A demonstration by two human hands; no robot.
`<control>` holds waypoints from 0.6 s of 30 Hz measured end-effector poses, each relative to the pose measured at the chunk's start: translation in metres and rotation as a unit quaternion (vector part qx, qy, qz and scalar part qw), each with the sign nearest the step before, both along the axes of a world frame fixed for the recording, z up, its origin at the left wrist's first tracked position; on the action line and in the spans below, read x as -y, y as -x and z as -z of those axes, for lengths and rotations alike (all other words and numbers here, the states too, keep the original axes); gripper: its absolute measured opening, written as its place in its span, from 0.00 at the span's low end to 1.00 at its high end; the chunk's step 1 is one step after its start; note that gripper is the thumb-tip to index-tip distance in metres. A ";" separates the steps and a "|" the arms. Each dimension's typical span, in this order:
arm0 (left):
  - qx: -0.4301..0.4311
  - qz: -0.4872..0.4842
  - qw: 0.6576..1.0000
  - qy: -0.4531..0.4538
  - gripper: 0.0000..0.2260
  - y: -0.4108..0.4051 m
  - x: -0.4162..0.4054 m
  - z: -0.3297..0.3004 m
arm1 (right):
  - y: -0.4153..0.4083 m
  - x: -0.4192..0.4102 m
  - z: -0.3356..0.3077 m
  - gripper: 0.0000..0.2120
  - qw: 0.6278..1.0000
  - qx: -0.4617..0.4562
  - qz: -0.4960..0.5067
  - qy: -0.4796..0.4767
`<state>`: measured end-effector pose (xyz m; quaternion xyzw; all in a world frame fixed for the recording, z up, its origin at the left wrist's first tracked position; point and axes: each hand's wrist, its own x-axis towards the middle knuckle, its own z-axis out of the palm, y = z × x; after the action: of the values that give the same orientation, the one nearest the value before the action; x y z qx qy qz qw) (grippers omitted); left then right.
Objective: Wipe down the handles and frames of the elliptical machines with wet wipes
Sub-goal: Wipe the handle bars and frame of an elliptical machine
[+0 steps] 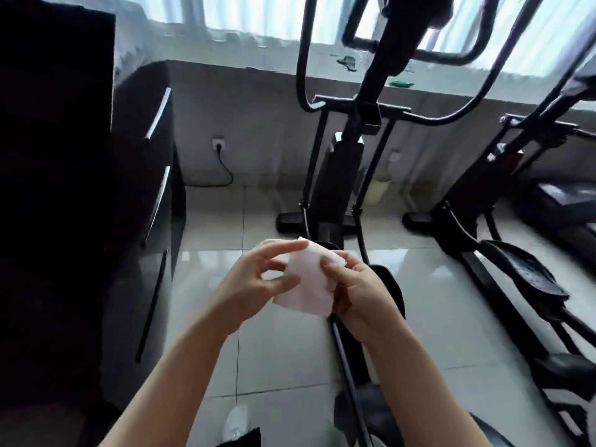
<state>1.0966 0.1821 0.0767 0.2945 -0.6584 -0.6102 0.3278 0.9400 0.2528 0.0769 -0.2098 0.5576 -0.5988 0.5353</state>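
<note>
A white wet wipe (308,279) is pinched at its edges by the left hand (254,282) and right hand (358,295). The elliptical machine (351,150) is seen at twelve o'clock, with bare tiled floor (225,233) at ten o'clock.

Pale pink-white wipe (306,282) up front, black elliptical machine (348,175) beyond. Glossy white floor tiles (429,304), dark brown cabinet (142,201) with silver handles.

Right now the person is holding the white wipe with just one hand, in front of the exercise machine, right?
Not quite. The head view shows both hands on the white wipe: the left hand and the right hand each pinch it. The rest is right: it is held in front of the exercise machine.
</note>
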 end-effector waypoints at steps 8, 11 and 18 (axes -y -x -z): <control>-0.009 0.028 0.999 0.046 0.24 0.088 0.206 -0.010 | 0.080 0.180 -0.027 0.07 0.999 0.014 -0.002 0.034; -0.008 0.053 0.997 0.056 0.24 0.121 0.254 -0.003 | 0.112 0.229 -0.021 0.09 0.999 0.044 -0.004 0.027; 0.015 -0.025 0.995 0.091 0.22 0.185 0.358 -0.004 | 0.189 0.349 -0.008 0.09 0.999 0.032 0.026 -0.001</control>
<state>0.9116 -0.1758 0.0811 0.2886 -0.7086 -0.5349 0.3585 0.7512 -0.0967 0.0851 -0.1761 0.5457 -0.6184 0.5374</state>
